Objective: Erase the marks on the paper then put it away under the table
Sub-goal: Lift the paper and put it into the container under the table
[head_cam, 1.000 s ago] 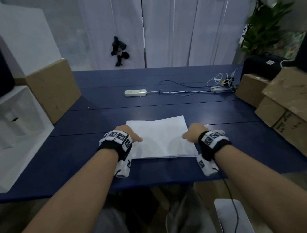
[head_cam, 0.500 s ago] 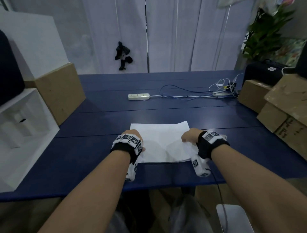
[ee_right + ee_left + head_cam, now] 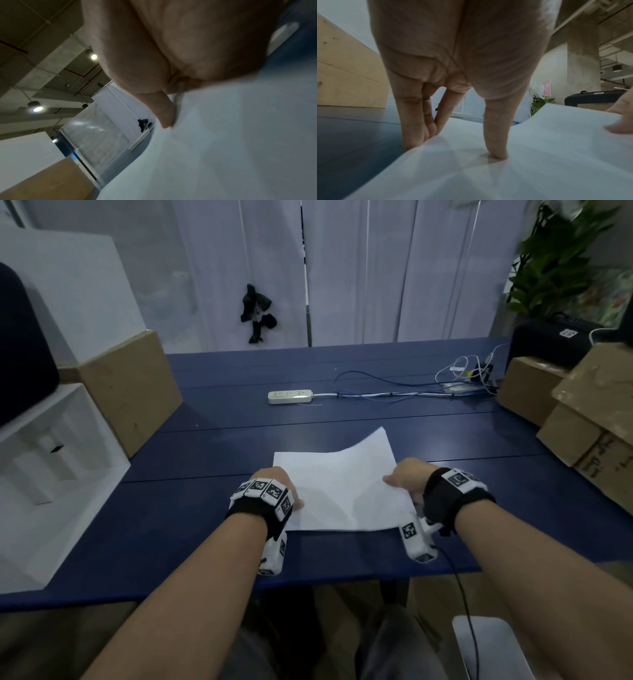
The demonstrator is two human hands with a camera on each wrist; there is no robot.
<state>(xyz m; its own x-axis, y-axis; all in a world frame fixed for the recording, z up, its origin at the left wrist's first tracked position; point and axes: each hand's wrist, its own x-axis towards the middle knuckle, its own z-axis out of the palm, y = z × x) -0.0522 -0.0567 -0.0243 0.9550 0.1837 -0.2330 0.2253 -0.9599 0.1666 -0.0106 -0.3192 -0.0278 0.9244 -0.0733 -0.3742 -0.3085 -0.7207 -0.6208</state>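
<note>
A white sheet of paper [image 3: 342, 494] lies near the front of the blue table [image 3: 191, 525]; I see no marks on it. My left hand [image 3: 286, 491] pinches its left edge, thumb [image 3: 496, 142] on top and fingers [image 3: 419, 128] slipped under the raised edge. My right hand [image 3: 400, 479] grips the right edge with its thumb [image 3: 164, 115] on top; its fingers are hidden beneath the paper [image 3: 223, 148]. The sheet's right side and far right corner curl up off the table. A small white object [image 3: 283, 35] lies on the table by my right hand.
A power strip [image 3: 290, 397] and cables [image 3: 411, 392] lie further back. Cardboard boxes stand at the left [image 3: 130, 392] and right [image 3: 589, 419], a white foam box [image 3: 51, 474] at the near left, a black case [image 3: 551, 340] at the back right. My legs show below the table's front edge [image 3: 342, 580].
The paper's right side and far corner have risen off the table under my right hand. My left hand's fingers have tucked in at the left edge. The sheet lay flat before.
</note>
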